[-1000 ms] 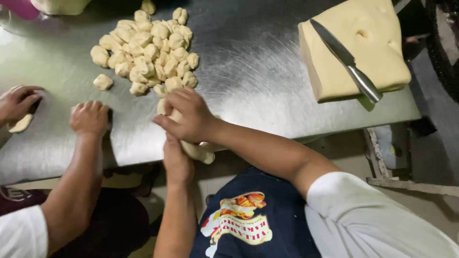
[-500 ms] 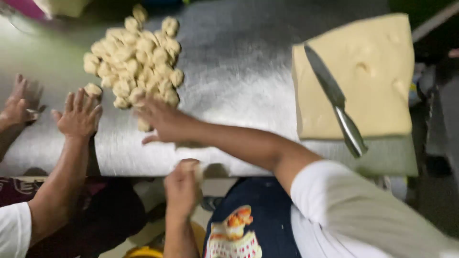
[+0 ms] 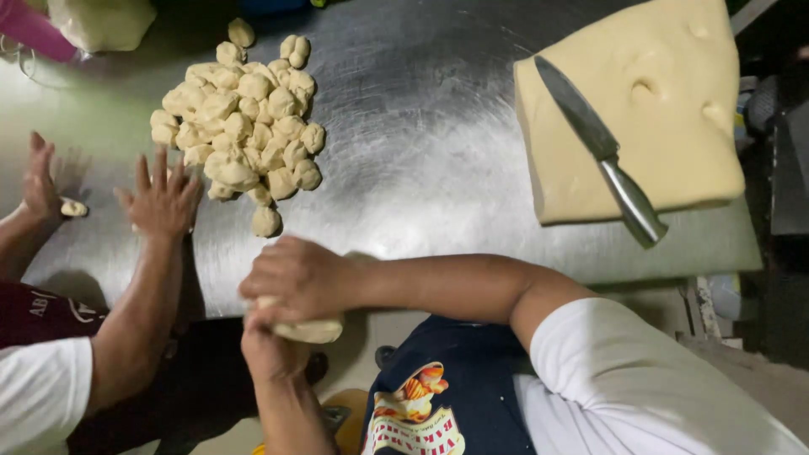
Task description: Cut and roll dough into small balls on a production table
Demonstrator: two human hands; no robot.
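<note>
Pale cream dough piece (image 3: 308,329), silver-grey steel table (image 3: 421,168)

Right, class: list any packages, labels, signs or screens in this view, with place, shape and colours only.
No packages, signs or screens show.
Printed picture on the dark apron: bottom centre, rounded figure in orange, yellow and white.
Pale lettering on the co-worker's maroon shirt: lower left, small and partly hidden.

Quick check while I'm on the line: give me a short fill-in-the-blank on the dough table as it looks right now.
1. The knife lies on top of the flat dough ____.
2. The left hand and right hand press a piece of ____ between them.
3. The pile of small dough pieces sits on a ____ table.
4. A co-worker's hands are at the wearer's ____ side.

Missing words: slab; dough; metal; left
</note>
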